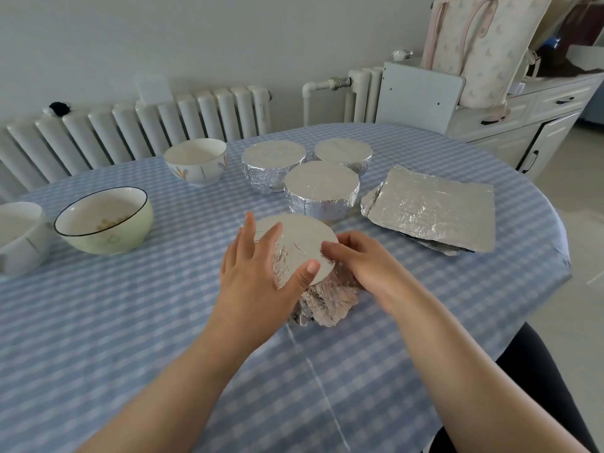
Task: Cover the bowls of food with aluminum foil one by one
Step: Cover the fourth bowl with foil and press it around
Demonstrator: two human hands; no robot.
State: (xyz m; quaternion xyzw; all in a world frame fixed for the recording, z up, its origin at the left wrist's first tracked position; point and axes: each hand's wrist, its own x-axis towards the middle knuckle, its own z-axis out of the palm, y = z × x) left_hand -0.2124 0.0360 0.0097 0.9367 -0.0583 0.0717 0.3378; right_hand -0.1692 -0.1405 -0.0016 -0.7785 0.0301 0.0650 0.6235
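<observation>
Head view: both hands work on a foil-covered bowl (302,253) in the middle of the table (130,338), which wears a blue checked cloth. The left hand (258,273) lies over the bowl's left side with fingers straight and spread, thumb across the flat foil top. The right hand (356,259) is at the bowl's right edge, its fingers curled down over the rim onto the crumpled foil at the side; whether they pinch the foil or only press it is hard to tell, since the fingertips are partly hidden. Loose foil bunches out under the bowl on the near side.

Behind it stand three wrapped bowls close together: one nearest (322,191), one at back left (273,165), one at back right (343,155). To their right lies a stack of foil sheets (431,210).

Three bowls are uncovered on the left: a green bowl (104,220) with a dark rim holding some food, a white bowl (196,161) behind it, and a third bowl (19,237) cut off by the left edge.

A radiator (137,125) runs along the wall, and a cabinet (523,119) stands at the right with a bag (483,44) on it.
</observation>
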